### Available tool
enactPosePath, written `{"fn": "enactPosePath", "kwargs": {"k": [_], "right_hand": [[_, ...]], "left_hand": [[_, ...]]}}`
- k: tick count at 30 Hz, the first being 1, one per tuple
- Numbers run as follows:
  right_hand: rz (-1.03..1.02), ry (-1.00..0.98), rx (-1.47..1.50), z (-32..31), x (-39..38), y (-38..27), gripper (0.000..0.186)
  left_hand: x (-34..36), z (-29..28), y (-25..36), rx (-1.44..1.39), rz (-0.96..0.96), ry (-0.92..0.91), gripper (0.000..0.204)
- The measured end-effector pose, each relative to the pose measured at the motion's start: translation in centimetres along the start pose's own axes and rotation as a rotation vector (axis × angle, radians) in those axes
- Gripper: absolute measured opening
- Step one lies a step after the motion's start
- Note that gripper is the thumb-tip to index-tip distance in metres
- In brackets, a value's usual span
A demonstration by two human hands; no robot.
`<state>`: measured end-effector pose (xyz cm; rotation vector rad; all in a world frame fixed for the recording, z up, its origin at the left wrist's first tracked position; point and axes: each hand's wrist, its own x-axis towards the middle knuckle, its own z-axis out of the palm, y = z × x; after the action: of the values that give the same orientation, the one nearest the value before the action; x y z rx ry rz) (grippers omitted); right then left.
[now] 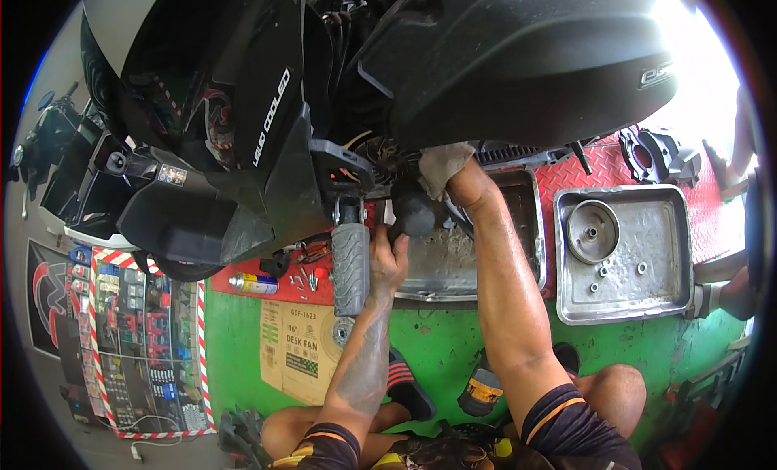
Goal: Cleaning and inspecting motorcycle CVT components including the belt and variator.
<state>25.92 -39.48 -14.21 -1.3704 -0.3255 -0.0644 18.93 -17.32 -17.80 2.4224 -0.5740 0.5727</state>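
Note:
Beneath the black body panel [526, 65] of a motorcycle or scooter, my right hand [471, 185] is closed on a pale grey rag [441, 169], pressed toward the engine area. The rag hides most of its fingers. My left hand [390, 263] grips the lower side of a rounded black part [414, 211] whose exact kind I cannot make out. Left of that hand stands a grey ribbed footrest [351, 267]. Under both hands lies a wet, dirty metal tray [437, 267].
A second metal tray [631, 308] at right holds a round metal drum [592, 232] and several small rings. Black casing parts [660, 156] lie behind it. At left are a spray can [253, 284], bolts [305, 280], flattened cardboard [295, 348] and a glass display case [150, 348].

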Motion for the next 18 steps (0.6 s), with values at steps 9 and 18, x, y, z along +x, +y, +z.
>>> {"fn": "enactPosePath", "kwargs": {"k": [9,18], "right_hand": [[0.005,0.125,0.612,0.3,-0.9,-1.7,0.032],[0.073,0.185,0.672,0.4,-1.1,-1.6,0.038]], "left_hand": [[3.8,-0.9,4.2,-0.187,0.220,-0.056,0.026],[4.9,-1.5,5.0,-0.174,0.214,0.002,0.041]]}}
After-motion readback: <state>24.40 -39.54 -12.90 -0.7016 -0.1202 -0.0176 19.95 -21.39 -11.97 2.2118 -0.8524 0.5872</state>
